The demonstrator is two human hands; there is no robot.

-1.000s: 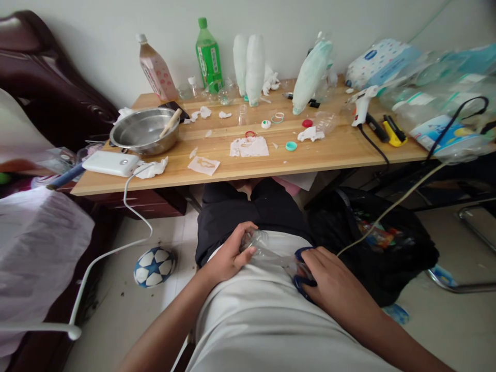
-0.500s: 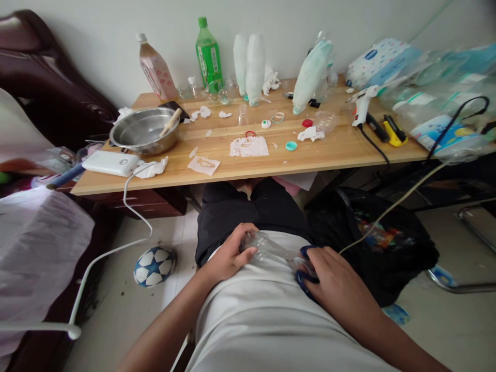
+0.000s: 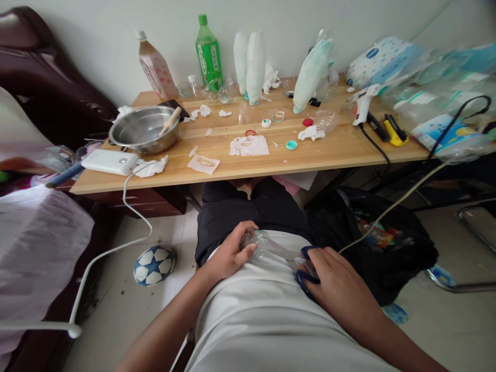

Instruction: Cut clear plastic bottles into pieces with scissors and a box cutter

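In my lap lies a clear plastic bottle piece (image 3: 267,246), with my left hand (image 3: 236,250) closed around its left end. My right hand (image 3: 331,274) grips a pair of scissors with dark blue handles (image 3: 308,285), fingers through the loops. The blades point left at the plastic's right end; how far they are open is hard to make out through the clear material. Both hands are in front of my white shirt, below the table's front edge.
The wooden table (image 3: 217,134) holds a steel bowl (image 3: 141,137), a green bottle (image 3: 209,57), white wrapped bottles (image 3: 256,67), a hot glue gun (image 3: 362,106), a yellow utility knife (image 3: 395,132) and a white power bank (image 3: 110,162). A black rubbish bag (image 3: 406,268) stands right; a ball (image 3: 154,266) lies left.
The scissors and my right hand have shifted slightly to the right, and the handle loops look a little closer together. My left hand stays in place on the plastic.
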